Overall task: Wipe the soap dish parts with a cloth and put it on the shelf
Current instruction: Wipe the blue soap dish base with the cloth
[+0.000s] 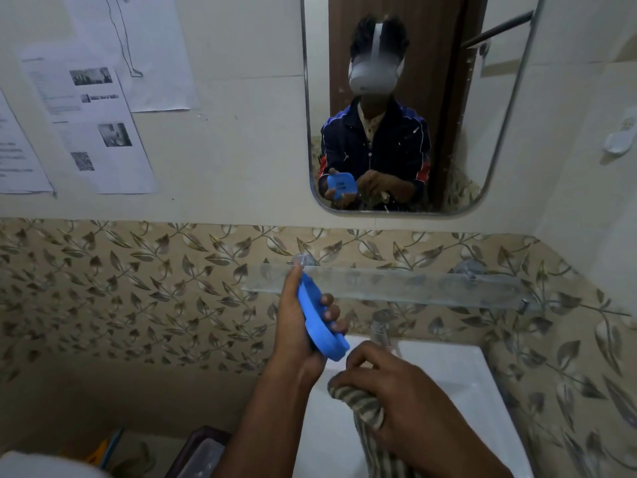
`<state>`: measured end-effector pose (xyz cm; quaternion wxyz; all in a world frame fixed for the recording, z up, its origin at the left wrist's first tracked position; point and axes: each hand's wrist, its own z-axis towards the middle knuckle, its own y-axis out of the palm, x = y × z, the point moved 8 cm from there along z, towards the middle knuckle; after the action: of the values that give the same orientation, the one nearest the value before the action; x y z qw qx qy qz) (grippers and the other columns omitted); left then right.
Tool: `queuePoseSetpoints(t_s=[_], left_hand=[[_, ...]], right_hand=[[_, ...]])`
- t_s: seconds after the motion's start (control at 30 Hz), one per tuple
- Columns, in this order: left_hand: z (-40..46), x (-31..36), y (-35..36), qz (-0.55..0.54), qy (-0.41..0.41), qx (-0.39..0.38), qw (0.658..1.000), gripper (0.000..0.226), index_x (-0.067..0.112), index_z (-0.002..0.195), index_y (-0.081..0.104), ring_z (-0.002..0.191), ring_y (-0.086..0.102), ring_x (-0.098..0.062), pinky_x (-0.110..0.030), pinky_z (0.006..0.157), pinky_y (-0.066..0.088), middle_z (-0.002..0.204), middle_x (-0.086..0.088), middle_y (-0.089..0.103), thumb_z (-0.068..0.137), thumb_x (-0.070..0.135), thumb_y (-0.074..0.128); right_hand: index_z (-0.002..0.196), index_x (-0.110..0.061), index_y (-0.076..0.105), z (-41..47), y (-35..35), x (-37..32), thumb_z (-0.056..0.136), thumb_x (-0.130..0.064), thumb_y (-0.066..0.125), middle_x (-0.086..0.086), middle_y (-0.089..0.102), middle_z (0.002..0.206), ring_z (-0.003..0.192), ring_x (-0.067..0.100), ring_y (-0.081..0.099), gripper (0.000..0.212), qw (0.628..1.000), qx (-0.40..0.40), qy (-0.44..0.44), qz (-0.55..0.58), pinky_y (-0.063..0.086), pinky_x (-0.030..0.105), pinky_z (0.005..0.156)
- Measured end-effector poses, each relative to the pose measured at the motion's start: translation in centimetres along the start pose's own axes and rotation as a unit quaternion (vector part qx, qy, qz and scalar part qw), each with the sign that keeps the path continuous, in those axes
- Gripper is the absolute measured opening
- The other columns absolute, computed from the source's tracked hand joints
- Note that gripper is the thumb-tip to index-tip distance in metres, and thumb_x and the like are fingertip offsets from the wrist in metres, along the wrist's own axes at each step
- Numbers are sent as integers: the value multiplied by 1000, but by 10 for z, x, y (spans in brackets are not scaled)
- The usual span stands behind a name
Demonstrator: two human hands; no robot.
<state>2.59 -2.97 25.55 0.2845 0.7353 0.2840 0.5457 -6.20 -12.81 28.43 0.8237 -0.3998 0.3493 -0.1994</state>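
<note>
Head view: leaf-patterned tiled wall [138, 288] fills mid-frame, mirror [396, 98] upper right, white sink [465, 391] at the bottom, glass shelf [431, 288] above it. My left hand [296, 326] grips the blue soap dish part [319, 322] at centre; my right hand [396, 391] clutches the striped cloth [365, 408] just beside it.

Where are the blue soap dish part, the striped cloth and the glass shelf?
blue soap dish part [319, 320]: head view, on its blue rim.
striped cloth [365, 408]: head view, on the bunched fold below the right hand.
glass shelf [431, 284]: head view, on its bare pane.

Left hand [296, 326] grips blue soap dish part [319, 322]; right hand [389, 384] grips striped cloth [365, 408].
</note>
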Motion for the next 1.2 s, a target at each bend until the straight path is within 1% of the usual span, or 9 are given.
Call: queuePoseSetpoints(t_s=[0.23,0.43,0.53,0.6,0.67,0.7,0.83,0.97,1.2], left_hand=[[4,15,11,-72,42,-75,994,42,19,98,67,70,53,-24,-34,61,48,83,-6,55,80,57,64],[8,0,8,-75,57,-36,995,50,27,123,65,74,61,-28,-41,68,58,91,-11,61,84,57,54],[7,-5,0,-47,56,11,997,55,28,134,61,97,68,-33,-54,85,56,118,-12,65,90,59,53],[5,-9,1,-30,44,28,998,48,23,113,77,103,68,-35,-56,88,54,116,-16,69,88,59,57],[2,-14,5,-25,38,30,999,52,23,65,82,89,66,-29,-48,77,54,84,-14,75,92,55,53],[-1,-14,9,-20,41,30,999,52,25,64,82,84,64,-27,-44,72,54,81,-13,73,94,54,51],[-4,-4,7,-80,61,23,995,48,32,129,62,82,65,-30,-44,73,55,110,-18,64,91,58,52],[-3,-14,12,-110,24,-20,993,69,27,145,50,82,66,-34,-45,72,58,113,-20,62,86,63,55],[-11,-13,20,-141,35,-52,988,63,26,146,50,82,66,-35,-45,73,57,112,-21,62,93,61,49]], right_hand=[[109,-21,72,-20,-46,1,86,-16,60,-2,59,108,92,2,64,26,950,300,2,81,49,15,78],[117,-26,70,-10,-29,-5,90,-21,64,-5,58,112,76,14,65,28,957,282,-20,72,52,29,68],[119,-27,68,-9,-31,-3,91,-23,61,-5,55,113,72,13,63,29,958,285,-7,31,51,28,62],[119,-29,65,-4,-30,-11,95,-27,56,-5,54,114,74,13,63,26,963,269,-20,-4,52,25,60],[118,-29,63,-1,-28,-19,100,-33,47,-5,53,114,73,12,63,24,963,264,-29,-42,51,21,59],[117,-27,64,-1,-28,-20,100,-33,48,-5,53,114,75,12,63,25,961,271,-27,-42,51,20,60],[114,-19,71,-14,-29,-6,90,-20,61,-3,57,115,86,7,65,26,953,300,-21,26,54,23,73],[114,-20,70,-15,-31,-6,91,-23,61,-2,59,112,92,2,63,25,947,315,-11,61,54,22,76],[106,-16,75,-24,-38,13,88,-20,67,0,64,105,100,5,65,19,918,380,43,107,53,22,82]])
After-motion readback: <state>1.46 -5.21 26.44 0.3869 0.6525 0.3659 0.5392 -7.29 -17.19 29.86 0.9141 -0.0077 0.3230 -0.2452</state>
